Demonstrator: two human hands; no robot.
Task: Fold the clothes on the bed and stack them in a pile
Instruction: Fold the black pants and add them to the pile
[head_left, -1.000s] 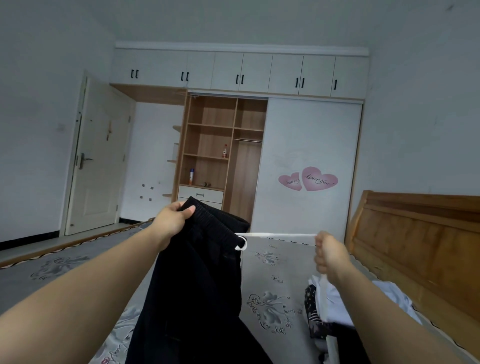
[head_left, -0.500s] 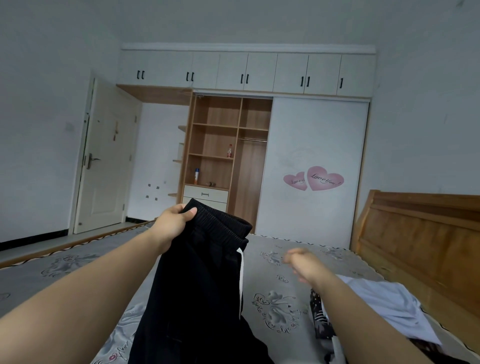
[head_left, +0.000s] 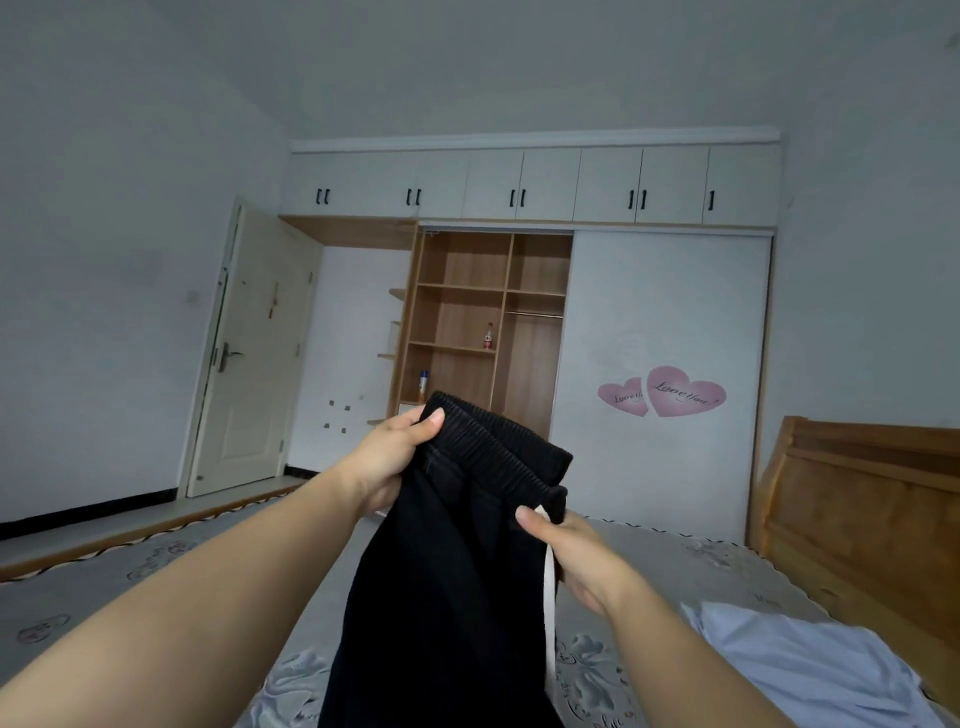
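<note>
Black trousers (head_left: 447, 582) with an elastic waistband and a white drawstring hang in the air above the bed (head_left: 156, 582). My left hand (head_left: 395, 457) grips the left end of the waistband, thumb on top. My right hand (head_left: 571, 556) pinches the right end of the waistband near the white drawstring. The trouser legs drop out of view at the bottom edge. A light blue garment (head_left: 810, 660) lies spread on the bed at the lower right.
The bed has a grey flower-patterned sheet and a wooden headboard (head_left: 857, 499) on the right. Beyond the bed stand a wardrobe (head_left: 488, 322) with open shelves, a white sliding door with pink heart stickers, and a room door (head_left: 249, 353) at the left.
My right hand let go of the stretched white drawstring, swung left and took hold of the right end of the waistband. The view tilted upward. My left hand kept its grip.
</note>
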